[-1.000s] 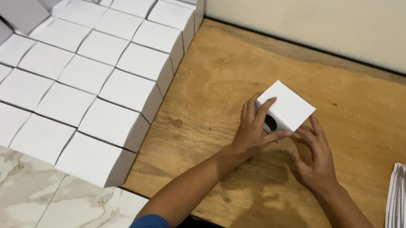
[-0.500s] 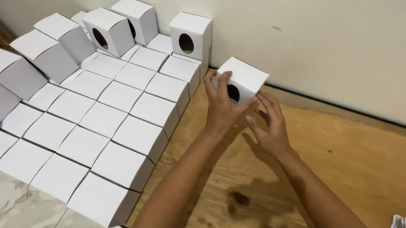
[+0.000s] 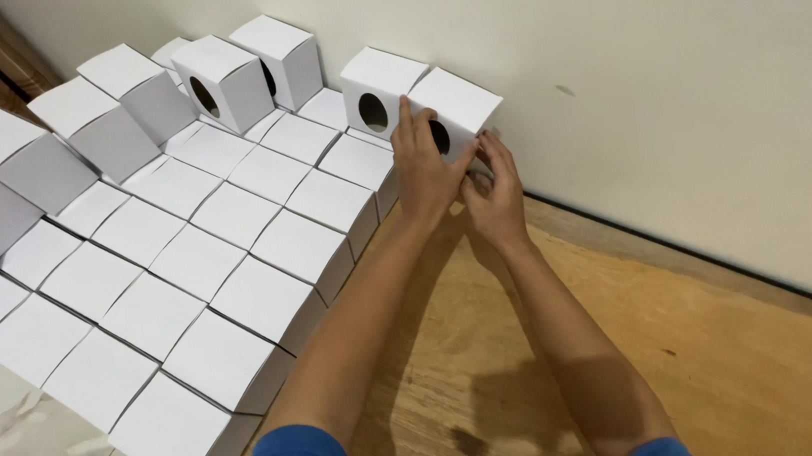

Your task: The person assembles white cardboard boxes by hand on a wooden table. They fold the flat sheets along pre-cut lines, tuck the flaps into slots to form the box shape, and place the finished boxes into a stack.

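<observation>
Rows of white boxes (image 3: 179,272) are packed together across the left of the frame on a plywood board (image 3: 742,364). At upper centre, a white box with a round hole (image 3: 454,112) is held against the wall (image 3: 692,77), touching a matching box (image 3: 375,90). It is gripped by the left hand (image 3: 425,171), fingers curled over its front, and pinched from below by the right hand (image 3: 495,193).

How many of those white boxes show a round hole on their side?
4: one held in both hands against the wall, one just left of it, and two further back in the upper row. Others may hide theirs.
</observation>
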